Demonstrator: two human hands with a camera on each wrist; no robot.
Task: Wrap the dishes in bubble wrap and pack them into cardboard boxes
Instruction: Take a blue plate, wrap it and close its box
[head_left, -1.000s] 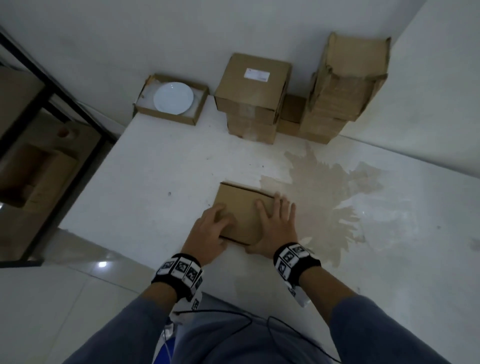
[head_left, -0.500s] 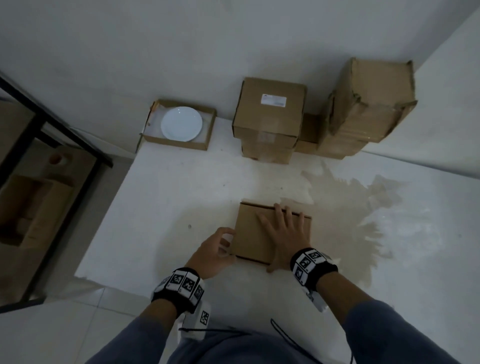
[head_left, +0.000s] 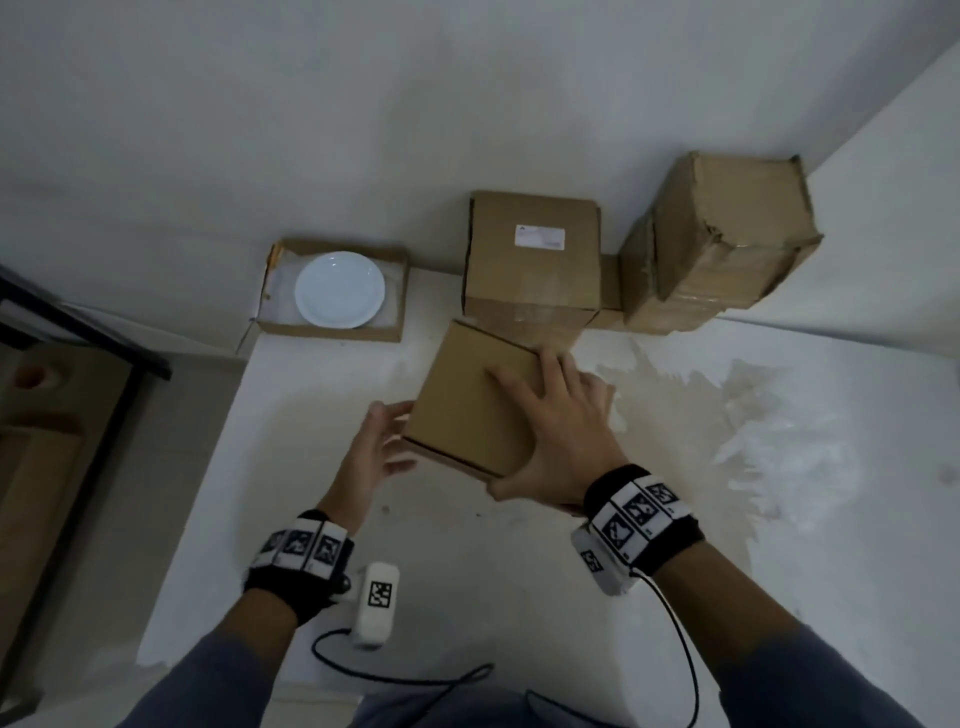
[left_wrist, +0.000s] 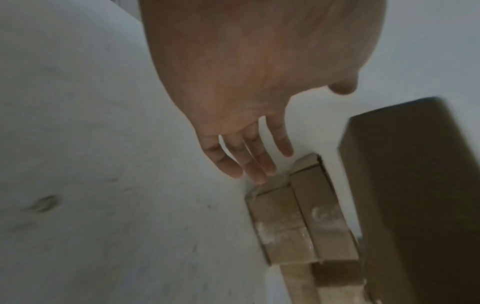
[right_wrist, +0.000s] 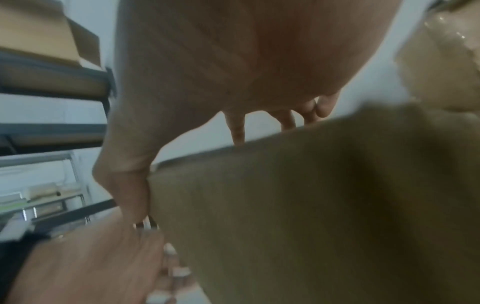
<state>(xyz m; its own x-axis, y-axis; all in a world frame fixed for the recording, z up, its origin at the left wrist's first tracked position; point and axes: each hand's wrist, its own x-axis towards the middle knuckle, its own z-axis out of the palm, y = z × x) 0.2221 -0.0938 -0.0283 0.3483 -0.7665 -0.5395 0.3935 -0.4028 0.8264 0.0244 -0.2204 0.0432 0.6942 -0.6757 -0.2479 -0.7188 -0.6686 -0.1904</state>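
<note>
The closed box (head_left: 475, 397) hangs tilted over the table (head_left: 332, 519), short of the stack (head_left: 532, 260), clamped by only 1 hand, the right hand (head_left: 558, 434); the left hand (head_left: 376, 449) is spread, releasing (a packed dish would shift), so it could slip

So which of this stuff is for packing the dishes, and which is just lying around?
For the job:
- closed box, gripped by the right hand
- left hand, open beside it
- white plate in the open box
- labelled box and taped box, stacked at the wall

Just lying about:
- stain on the table
- dark shelf
</note>
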